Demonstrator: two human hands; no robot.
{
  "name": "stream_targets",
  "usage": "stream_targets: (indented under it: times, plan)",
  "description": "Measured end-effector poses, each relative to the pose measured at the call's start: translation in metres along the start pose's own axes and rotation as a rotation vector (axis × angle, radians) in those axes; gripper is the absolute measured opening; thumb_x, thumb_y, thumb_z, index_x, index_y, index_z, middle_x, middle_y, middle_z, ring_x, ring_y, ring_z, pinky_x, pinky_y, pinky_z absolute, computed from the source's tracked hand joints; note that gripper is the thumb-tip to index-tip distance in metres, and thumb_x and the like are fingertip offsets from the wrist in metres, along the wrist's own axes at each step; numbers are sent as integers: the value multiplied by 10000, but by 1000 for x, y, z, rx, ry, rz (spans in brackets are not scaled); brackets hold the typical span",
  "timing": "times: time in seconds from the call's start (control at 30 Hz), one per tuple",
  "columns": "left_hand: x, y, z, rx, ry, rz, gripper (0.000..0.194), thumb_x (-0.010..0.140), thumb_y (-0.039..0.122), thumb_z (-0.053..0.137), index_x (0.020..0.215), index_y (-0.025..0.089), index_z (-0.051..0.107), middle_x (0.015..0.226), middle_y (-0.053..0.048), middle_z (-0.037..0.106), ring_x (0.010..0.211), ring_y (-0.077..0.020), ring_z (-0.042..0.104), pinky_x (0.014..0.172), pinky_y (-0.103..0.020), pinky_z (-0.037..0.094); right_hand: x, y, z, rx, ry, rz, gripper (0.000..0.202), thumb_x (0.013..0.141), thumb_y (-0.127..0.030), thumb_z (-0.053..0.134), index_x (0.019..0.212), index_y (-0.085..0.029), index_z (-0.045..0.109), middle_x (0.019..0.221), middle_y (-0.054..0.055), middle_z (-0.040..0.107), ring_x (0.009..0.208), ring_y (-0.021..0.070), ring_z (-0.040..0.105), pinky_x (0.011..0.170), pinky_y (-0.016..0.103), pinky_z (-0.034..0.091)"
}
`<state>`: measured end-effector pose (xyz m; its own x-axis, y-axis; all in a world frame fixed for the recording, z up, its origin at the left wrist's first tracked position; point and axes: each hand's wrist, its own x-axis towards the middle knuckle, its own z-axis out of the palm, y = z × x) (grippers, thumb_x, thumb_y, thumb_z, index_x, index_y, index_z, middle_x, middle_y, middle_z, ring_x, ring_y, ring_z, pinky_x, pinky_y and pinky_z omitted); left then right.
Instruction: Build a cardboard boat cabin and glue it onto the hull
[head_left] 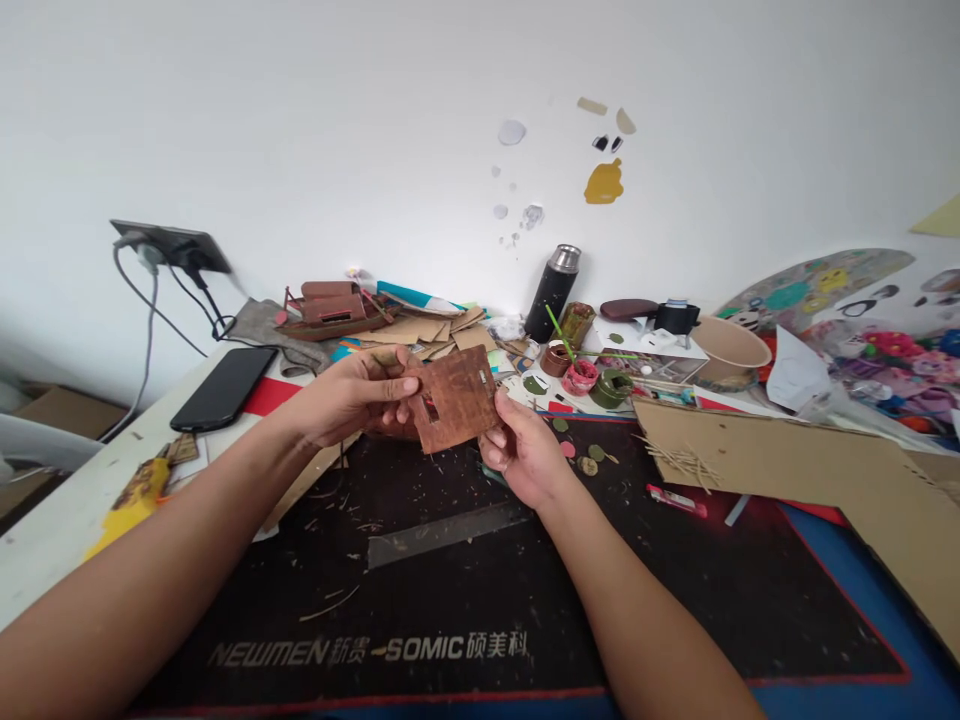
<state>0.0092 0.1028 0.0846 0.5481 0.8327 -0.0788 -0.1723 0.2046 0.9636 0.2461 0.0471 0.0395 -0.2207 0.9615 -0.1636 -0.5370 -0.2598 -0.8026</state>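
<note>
Between my two hands, a flat reddish-brown painted panel [461, 400], roughly square with small rectangular cut-outs, is held up above the black desk mat [450, 590]. My left hand [352, 395] pinches its left edge, the thumb lying across the front. At the right edge, my right hand [525, 440] grips the panel between thumb and curled fingers. Behind and below the panel, part of another brown piece shows near my left fingers; most of it is hidden. A clear flat strip [442, 535] lies on the mat below my hands.
Behind are a brown model boat [334, 308], cardboard scraps [427, 330], a black thermos [553, 292] and open paint pots [580, 377]. A phone [223, 388] lies left. To the right are cardboard [780, 450], thin sticks [682, 460] and a pink-red cutter [676, 501].
</note>
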Motion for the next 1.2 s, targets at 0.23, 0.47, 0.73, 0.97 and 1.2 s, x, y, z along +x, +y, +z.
stream_targets:
  times: [0.23, 0.47, 0.73, 0.97, 1.2]
  plan:
    - [2, -7, 1, -125, -69, -27, 343, 718, 304, 990, 835, 189, 688, 620, 12, 686, 523, -103, 621, 472, -165, 461, 1, 2, -2, 5, -30, 29, 614, 727, -659, 934, 751, -237, 489, 504, -119, 396, 415, 72, 371, 425, 216, 207]
    - [2, -5, 3, -84, -9, -25, 363, 724, 331, 996, 826, 174, 685, 622, 4, 699, 511, -86, 613, 486, -150, 476, 1, 3, 1, 14, -33, 58, 658, 671, -673, 963, 773, -246, 474, 458, -144, 366, 400, 75, 359, 431, 219, 201]
    - [2, -8, 5, -76, -3, -24, 378, 739, 330, 989, 900, 187, 678, 628, 18, 691, 514, -90, 612, 486, -156, 477, 1, 6, -2, 39, -74, 98, 644, 683, -641, 963, 744, -247, 456, 434, -146, 352, 400, 76, 333, 434, 228, 198]
    - [-3, -5, 5, 43, -37, -26, 665, 765, 343, 962, 1369, 266, 697, 1306, -144, 780, 1068, -280, 792, 819, -331, 674, 1, 6, -3, 48, -132, 141, 601, 708, -647, 944, 745, -239, 505, 418, -141, 338, 396, 85, 348, 431, 234, 203]
    - [-1, -9, -3, 265, -112, 89, 906, 724, 436, 975, 1545, 323, 610, 1527, -129, 670, 1404, -380, 627, 1099, -446, 578, -1, 9, 1, 28, -147, 147, 575, 781, -662, 897, 743, -238, 511, 420, -144, 316, 390, 80, 307, 435, 232, 205]
